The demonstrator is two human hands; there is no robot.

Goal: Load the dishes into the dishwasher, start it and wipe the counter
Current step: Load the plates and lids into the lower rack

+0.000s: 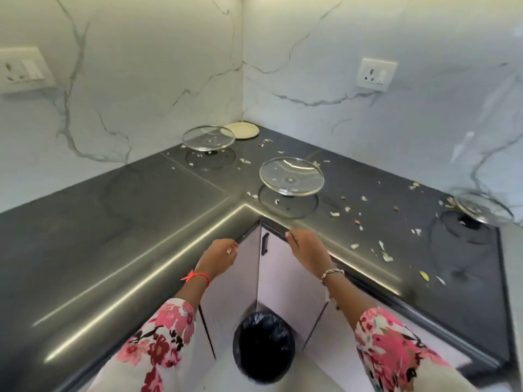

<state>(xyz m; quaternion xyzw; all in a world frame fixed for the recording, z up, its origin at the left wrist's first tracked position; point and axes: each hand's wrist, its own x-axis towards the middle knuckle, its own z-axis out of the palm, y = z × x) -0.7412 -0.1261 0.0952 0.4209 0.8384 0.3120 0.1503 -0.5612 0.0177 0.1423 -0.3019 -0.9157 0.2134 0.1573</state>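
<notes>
A dark L-shaped counter (119, 210) fills the corner. Three glass lids rest upside down on it: one far back (208, 137), one in the middle (291, 176), one at the right edge (481, 206). A round cream plate (242, 129) lies in the very corner. Food scraps (386, 256) are scattered over the right stretch of the counter. My left hand (219, 257) hovers in front of the counter's inner corner with fingers curled and nothing in it. My right hand (307, 246) is beside it, fingertips near the counter edge, also holding nothing.
A bin with a black liner (263, 346) stands on the floor below my hands, in front of the pale corner cabinet doors (283, 278). Wall sockets sit at the left (24, 69) and the right (375, 74) on the marble backsplash.
</notes>
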